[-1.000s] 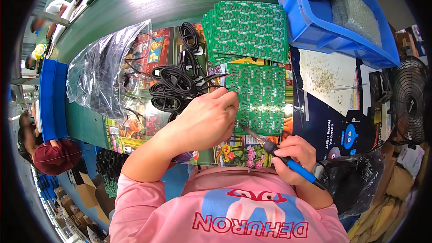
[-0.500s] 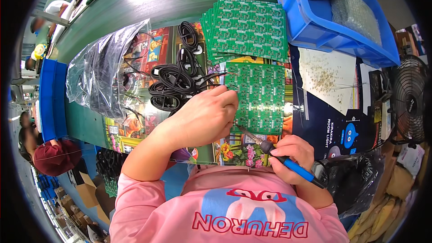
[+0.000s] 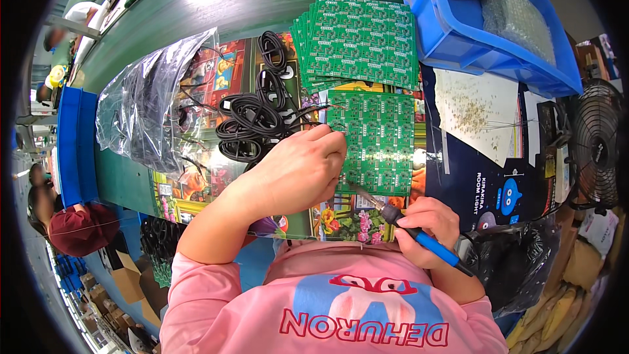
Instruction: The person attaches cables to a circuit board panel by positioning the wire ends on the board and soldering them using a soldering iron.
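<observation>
A green circuit board panel (image 3: 380, 141) lies flat in front of me. My left hand (image 3: 311, 164) is closed in a pinch over its left edge, and the fingers hide whatever is between them. My right hand (image 3: 429, 229) grips a soldering iron (image 3: 426, 244) with a blue and black handle. The iron's metal tip points up and left to the panel's near edge, close to my left fingertips. Coiled black cables (image 3: 252, 124) lie left of the panel, and some thin ends reach its upper left edge.
Beyond the panel is a stack of green circuit boards (image 3: 363, 42). A blue bin (image 3: 485, 46) stands at the far right, near a white sheet (image 3: 481, 111) with small bits on it. A clear plastic bag (image 3: 147, 101) lies left; a black fan (image 3: 596, 147) stands right.
The soldering iron and my right hand have shifted very slightly. My left hand stays in place at the panel's edge.
</observation>
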`<state>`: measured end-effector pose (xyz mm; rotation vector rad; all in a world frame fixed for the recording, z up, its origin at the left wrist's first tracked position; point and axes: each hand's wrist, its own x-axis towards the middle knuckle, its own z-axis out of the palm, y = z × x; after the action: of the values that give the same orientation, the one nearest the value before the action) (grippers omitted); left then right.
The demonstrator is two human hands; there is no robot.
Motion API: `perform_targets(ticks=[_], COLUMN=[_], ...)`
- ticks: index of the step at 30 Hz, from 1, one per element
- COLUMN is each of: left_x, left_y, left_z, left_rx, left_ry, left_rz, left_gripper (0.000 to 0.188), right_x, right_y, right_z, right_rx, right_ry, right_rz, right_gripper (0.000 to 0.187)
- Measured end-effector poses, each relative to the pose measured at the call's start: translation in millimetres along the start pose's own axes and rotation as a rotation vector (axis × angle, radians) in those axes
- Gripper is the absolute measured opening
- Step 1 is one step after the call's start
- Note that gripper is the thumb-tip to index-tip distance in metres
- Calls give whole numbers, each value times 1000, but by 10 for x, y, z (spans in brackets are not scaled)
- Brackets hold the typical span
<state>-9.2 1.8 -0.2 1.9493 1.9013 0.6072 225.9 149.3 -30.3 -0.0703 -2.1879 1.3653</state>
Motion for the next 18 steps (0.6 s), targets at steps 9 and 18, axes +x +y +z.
perform_targets(ticks=[9, 18], left_x=[3, -27], left_y=[12, -60], left_z=[-14, -43], left_rx=[3, -103], left_ry=[-13, -27], left_rz=[-14, 10], left_gripper=[12, 7], right_x=[18, 1], right_y=[-24, -30], right_z=[-6, -18], right_rx=[2, -2], right_ry=[36, 41], right_rz=[10, 30], right_gripper=[30, 28])
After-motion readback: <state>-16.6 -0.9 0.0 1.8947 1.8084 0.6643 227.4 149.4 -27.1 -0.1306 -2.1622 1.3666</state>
